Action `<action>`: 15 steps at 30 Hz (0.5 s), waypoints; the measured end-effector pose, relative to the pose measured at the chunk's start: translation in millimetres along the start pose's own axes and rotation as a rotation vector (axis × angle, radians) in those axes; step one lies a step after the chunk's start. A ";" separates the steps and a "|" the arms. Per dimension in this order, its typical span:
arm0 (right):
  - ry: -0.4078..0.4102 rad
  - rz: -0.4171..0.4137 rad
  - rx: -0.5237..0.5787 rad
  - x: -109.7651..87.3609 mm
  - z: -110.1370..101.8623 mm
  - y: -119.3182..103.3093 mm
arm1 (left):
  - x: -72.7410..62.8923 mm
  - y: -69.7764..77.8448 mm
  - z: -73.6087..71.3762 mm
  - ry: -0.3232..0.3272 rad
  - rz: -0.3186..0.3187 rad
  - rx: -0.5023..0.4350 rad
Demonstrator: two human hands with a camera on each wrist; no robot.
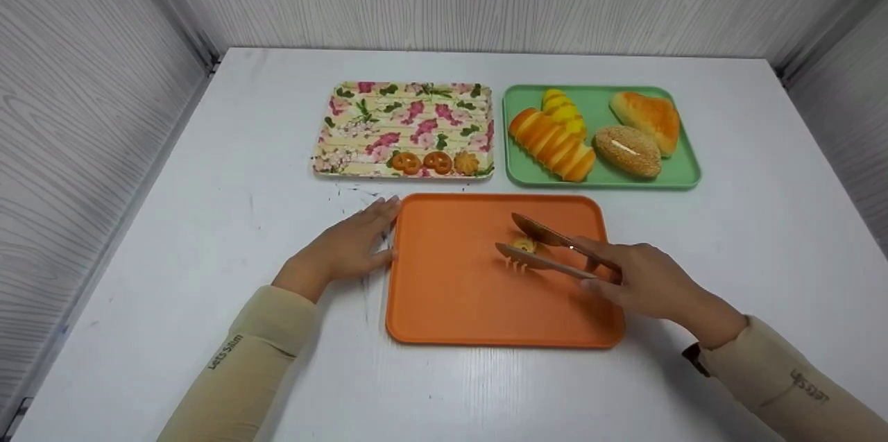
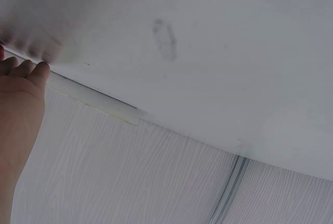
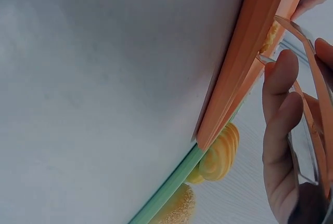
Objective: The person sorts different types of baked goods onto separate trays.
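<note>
My right hand [image 1: 642, 282] grips a pair of metal tongs [image 1: 548, 232] over the right half of the orange tray [image 1: 444, 310]. The tongs' tips stand apart, with a small golden cookie [image 1: 525, 245] between them. In the right wrist view the cookie [image 3: 269, 38] shows close to the tongs' tips, above the tray's rim. Against the tray's left edge rests my left hand [image 1: 350, 244], its fingers extended and thumb spread. Only part of that hand [image 2: 21, 99] appears in the left wrist view.
Behind stands a floral tray [image 1: 388, 109] with two pretzels [image 1: 422, 163] and a flower-shaped cookie [image 1: 466, 163] along its front edge. A green tray [image 1: 600, 105] to its right bears a sliced-looking loaf [image 1: 551, 143], a yellow roll [image 1: 564, 111], a seeded bun [image 1: 628, 150] and a wedge-shaped bread [image 1: 649, 116].
</note>
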State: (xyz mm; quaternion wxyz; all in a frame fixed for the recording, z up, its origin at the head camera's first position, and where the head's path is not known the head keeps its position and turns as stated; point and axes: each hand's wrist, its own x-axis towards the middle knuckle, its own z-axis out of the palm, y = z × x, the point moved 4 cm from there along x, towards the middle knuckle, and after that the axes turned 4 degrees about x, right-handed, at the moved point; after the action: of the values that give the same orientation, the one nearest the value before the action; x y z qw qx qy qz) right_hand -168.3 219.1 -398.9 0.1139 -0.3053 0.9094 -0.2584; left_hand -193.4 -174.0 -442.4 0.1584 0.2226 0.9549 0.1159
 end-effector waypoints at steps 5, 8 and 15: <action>-0.001 -0.025 -0.004 0.9 -1.0 -1.7 | -0.4 0.5 -0.7 -0.001 -0.004 -0.002; -0.003 -0.029 0.005 1.4 -1.7 -2.5 | -0.7 1.0 -0.8 0.002 -0.007 -0.010; -0.009 -0.034 0.015 3.0 -2.6 -2.9 | -1.1 2.1 -1.9 0.007 0.003 -0.019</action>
State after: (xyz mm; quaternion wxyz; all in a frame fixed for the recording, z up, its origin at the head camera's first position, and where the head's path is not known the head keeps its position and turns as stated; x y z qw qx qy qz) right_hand -170.1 216.3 -395.3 0.1159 -0.3211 0.9016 -0.2656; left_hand -192.3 -173.0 -439.8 0.1568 0.2221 0.9540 0.1263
